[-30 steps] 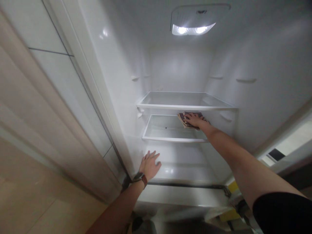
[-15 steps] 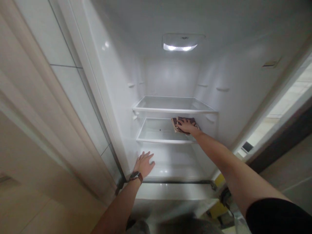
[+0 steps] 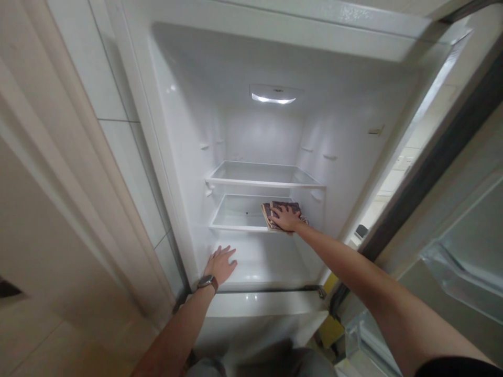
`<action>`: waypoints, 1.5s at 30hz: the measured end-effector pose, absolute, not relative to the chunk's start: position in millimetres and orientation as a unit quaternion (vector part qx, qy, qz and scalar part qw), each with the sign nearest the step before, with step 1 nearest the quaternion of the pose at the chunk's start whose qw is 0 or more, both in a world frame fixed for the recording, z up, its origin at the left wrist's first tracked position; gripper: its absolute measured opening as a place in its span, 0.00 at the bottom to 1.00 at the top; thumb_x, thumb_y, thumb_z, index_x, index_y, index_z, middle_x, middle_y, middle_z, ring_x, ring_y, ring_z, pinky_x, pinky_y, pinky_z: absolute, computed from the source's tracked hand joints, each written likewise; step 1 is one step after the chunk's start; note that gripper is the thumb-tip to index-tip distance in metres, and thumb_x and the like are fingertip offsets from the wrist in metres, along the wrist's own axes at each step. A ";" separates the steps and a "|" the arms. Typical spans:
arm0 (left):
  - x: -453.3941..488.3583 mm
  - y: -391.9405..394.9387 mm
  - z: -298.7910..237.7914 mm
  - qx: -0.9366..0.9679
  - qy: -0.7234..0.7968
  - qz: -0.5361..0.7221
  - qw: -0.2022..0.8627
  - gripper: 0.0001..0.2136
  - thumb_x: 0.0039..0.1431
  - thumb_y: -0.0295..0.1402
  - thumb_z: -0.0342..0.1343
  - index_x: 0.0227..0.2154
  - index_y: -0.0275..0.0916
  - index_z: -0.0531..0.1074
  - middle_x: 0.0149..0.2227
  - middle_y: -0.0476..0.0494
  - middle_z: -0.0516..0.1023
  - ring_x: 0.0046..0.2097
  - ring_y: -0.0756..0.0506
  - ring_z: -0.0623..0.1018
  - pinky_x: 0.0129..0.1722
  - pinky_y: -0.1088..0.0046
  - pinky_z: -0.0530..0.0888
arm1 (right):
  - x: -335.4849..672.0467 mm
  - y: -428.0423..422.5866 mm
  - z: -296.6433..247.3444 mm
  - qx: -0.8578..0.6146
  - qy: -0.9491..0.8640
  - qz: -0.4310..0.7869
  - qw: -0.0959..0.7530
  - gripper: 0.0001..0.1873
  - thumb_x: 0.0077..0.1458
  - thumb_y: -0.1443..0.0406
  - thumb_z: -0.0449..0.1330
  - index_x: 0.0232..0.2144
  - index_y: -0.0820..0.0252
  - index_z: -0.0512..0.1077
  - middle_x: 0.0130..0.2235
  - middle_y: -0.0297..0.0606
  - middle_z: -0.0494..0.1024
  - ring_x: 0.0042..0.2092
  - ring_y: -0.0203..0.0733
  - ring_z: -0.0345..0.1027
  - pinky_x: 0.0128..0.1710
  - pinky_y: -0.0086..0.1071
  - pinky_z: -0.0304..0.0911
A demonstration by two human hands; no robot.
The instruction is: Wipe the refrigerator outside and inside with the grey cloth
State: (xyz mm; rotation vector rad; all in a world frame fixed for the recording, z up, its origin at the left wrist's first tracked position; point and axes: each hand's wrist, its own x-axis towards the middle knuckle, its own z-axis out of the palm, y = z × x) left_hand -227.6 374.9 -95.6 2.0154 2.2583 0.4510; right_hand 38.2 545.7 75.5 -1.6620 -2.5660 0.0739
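Observation:
My right hand lies over a folded dark brown patterned cloth with pale edges, fingers spread across its top and holding it. The cloth is at the front right of the lower glass shelf, overlapping the shelf's white front edge. My left hand, with a watch on the wrist, is open near the lower left wall of the fridge. Its fingers are apart and nothing is in them. Whether its palm touches the wall or the floor of the compartment I cannot tell.
Above the cloth sits an upper glass shelf. A lit lamp is in the fridge ceiling. To the right the fridge door stands open with clear door bins. A tiled wall runs along the left.
My right hand has drawn the cloth toward the shelf's front edge. My left hand keeps its place in the fridge. The head view has shifted, showing more of the open door.

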 end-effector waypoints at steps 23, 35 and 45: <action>-224.1 369.6 -91.6 0.660 0.733 0.156 0.048 0.27 0.64 0.42 0.51 0.66 0.50 0.68 0.71 0.51 0.63 0.73 0.35 0.57 0.70 0.53 0.58 | 21.6 590.4 79.2 -0.541 -0.840 0.000 0.033 0.35 0.64 0.39 0.44 0.70 0.35 0.56 0.71 0.44 0.55 0.68 0.69 0.51 0.61 0.77 0.45; -221.3 367.0 -90.3 0.655 0.736 0.165 0.054 0.27 0.63 0.42 0.51 0.65 0.51 0.69 0.71 0.51 0.63 0.73 0.35 0.56 0.70 0.54 0.58 | -31.1 640.0 74.2 -0.588 -0.808 0.021 0.029 0.38 0.61 0.38 0.43 0.69 0.38 0.57 0.72 0.45 0.55 0.69 0.75 0.48 0.62 0.79 0.39; -222.7 365.9 -90.6 0.662 0.728 0.172 0.054 0.26 0.64 0.42 0.52 0.65 0.51 0.68 0.70 0.50 0.63 0.72 0.33 0.56 0.69 0.52 0.60 | -141.4 635.7 73.3 -0.516 -0.855 0.053 0.023 0.41 0.60 0.36 0.41 0.71 0.37 0.55 0.75 0.43 0.49 0.72 0.78 0.39 0.62 0.80 0.34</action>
